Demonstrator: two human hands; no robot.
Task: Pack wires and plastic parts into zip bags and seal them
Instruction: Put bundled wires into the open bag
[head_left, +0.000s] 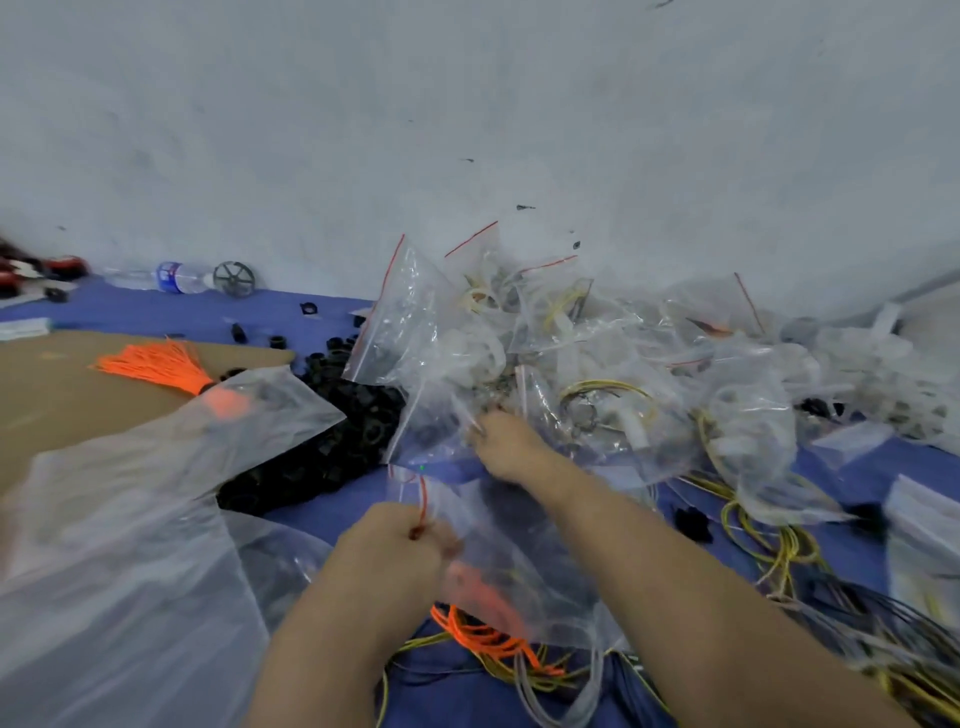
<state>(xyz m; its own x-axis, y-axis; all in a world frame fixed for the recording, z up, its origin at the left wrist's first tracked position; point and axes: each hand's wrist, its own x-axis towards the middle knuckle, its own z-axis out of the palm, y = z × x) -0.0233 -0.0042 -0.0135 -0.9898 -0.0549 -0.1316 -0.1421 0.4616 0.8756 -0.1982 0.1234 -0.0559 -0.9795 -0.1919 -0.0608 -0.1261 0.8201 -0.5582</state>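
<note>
Head view looks down over a blue cloth-covered work surface (332, 312) strewn with stock; the left hand (397, 545) is closed in a fist around the red-striped top edge of a clear plastic zip bag (519, 561), which hangs from it just above the cloth with a blurred clump of orange wire inside; the right hand (506, 447) reaches forward, fingers curled down into the near edge of a heap of filled clear zip bags (519, 332) piled against the pale wall (467, 104); whether it grips anything there I cannot tell, the fingertips being lost among the plastic. Left of the heap lies a mound of small black plastic rings (332, 441); beyond that, a tassel-like bundle of orange wires (156, 364) rests on a brown cardboard sheet (52, 405); loose yellow wires (769, 535) trail across the cloth at right; a large cloudy plastic sheet (130, 545) billows in the near left.

Trouble, as I judge it, would come from the held bag; gripped at one point only, its mouth may sag and spill the orange wire, or a strand could lie across the zip and stop the seal closing. The reaching hand might also drag neighbouring bags off the heap, since they overlap and the film is slippery.
</note>
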